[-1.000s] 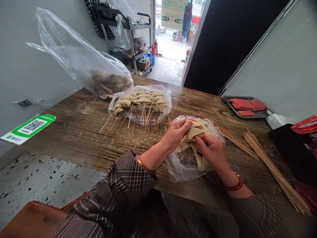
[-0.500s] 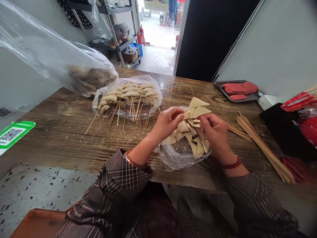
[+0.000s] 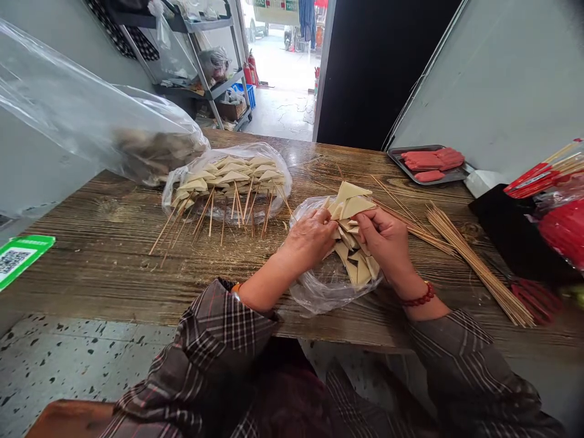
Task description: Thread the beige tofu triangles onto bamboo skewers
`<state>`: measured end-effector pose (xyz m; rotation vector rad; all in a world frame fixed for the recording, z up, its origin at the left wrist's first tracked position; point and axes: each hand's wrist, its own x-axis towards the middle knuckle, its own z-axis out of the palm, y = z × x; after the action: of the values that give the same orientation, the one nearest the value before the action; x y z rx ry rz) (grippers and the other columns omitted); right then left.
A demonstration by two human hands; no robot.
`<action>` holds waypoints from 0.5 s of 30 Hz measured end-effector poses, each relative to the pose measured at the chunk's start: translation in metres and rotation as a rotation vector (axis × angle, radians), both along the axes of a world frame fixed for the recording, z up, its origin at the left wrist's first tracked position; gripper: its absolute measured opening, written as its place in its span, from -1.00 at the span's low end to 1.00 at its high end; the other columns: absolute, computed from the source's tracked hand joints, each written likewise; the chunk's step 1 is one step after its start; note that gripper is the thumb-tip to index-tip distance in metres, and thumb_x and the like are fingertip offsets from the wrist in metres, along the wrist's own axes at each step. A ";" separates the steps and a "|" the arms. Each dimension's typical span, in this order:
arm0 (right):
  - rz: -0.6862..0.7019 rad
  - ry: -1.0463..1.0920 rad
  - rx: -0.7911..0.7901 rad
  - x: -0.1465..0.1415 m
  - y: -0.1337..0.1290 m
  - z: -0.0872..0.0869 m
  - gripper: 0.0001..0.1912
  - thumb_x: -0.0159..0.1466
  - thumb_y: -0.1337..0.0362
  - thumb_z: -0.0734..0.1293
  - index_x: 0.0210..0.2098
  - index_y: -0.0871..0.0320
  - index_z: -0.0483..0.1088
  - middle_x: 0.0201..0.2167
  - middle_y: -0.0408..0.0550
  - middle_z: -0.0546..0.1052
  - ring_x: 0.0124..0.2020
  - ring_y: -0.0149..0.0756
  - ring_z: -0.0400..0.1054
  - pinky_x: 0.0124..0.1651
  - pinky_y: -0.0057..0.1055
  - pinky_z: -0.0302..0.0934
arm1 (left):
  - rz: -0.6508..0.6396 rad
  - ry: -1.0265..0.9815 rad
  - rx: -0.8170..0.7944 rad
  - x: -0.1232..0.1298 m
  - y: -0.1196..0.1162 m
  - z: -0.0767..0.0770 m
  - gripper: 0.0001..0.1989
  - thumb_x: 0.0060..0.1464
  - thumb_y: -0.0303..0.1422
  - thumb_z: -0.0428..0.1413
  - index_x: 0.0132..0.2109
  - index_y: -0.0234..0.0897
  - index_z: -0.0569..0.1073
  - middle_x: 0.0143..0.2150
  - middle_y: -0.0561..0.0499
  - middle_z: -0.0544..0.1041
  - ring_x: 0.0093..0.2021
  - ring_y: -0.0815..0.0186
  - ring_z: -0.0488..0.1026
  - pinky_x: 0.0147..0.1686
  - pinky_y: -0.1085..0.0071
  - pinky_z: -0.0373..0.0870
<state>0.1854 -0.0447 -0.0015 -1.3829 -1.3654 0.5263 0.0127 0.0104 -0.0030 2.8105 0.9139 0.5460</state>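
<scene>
In the head view, a person worked over the near side of the desk (image 3: 150, 286), the left hand (image 3: 312, 240) and the right hand (image 3: 383, 237) close together. Between them stood a few triangles (image 3: 349, 199), pale and overlapping, held just above an opened bag (image 3: 314, 295). The right thumb and fingers were clamped on the right edge of those triangles. The left fingers were bent in against the lower left edge, but from where I stood their tips were hidden, so I couldn't tell whether they gripped anything. Nor could I make out a stick running through the held group.

Farther left, the loaded skewers (image 3: 232, 173) lay gathered in clear plastic (image 3: 285, 176), bare ends toward the near side; I took those for the finished part. What remained, to my eye, was the held group, which looked only partly made up, and the loose pieces (image 3: 360, 267) heaped beneath the hands in the bag. Sticks weren't lacking: a thick bundle (image 3: 479, 263) lay at the right, with a few loose sticks (image 3: 426, 233) just beside it. I'd have judged the work well under way but not done.
</scene>
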 end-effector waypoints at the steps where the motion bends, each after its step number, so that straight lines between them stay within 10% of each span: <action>1: 0.000 0.003 0.000 0.000 0.000 0.000 -0.75 0.31 0.13 0.29 -0.36 0.16 0.47 -0.71 -0.27 0.33 -0.68 -0.47 0.15 -0.55 -0.48 0.04 | 0.018 -0.038 -0.021 0.000 0.001 0.000 -0.82 0.22 -0.43 0.02 -0.13 -0.38 0.49 -0.07 -0.24 0.47 -0.06 0.09 0.42 0.00 0.12 0.38; 5: 0.005 0.029 -0.002 0.001 -0.001 -0.002 -0.75 0.31 0.12 0.30 -0.34 0.17 0.49 -0.71 -0.27 0.33 -0.68 -0.48 0.14 -0.56 -0.49 0.03 | 0.123 -0.323 -0.208 -0.004 0.010 0.000 -0.82 0.18 -0.50 -0.02 -0.27 -0.33 0.48 -0.26 -0.12 0.50 -0.21 0.21 0.44 -0.09 0.21 0.41; 11: 0.001 -0.003 -0.006 0.002 -0.004 -0.003 -0.73 0.31 0.11 0.30 -0.31 0.18 0.50 -0.69 -0.25 0.33 -0.67 -0.47 0.14 -0.57 -0.49 0.02 | 0.126 -1.098 -1.005 -0.013 0.018 0.009 -0.92 0.13 -0.40 0.10 -0.27 -0.33 0.44 -0.36 -0.01 0.51 -0.39 0.35 0.50 -0.27 0.36 0.50; 15: 0.036 -0.042 -0.004 0.000 -0.006 -0.002 -0.74 0.31 0.12 0.30 -0.32 0.17 0.50 -0.70 -0.26 0.33 -0.67 -0.48 0.13 -0.56 -0.49 0.02 | 0.143 -1.350 -1.247 -0.018 0.019 0.017 -0.90 0.11 -0.42 0.15 -0.21 -0.34 0.41 -0.33 -0.05 0.56 -0.35 0.29 0.58 -0.27 0.36 0.52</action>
<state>0.1856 -0.0507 -0.0031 -1.3816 -1.4256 0.5268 -0.0050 0.0298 0.0136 0.8945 0.6634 1.0976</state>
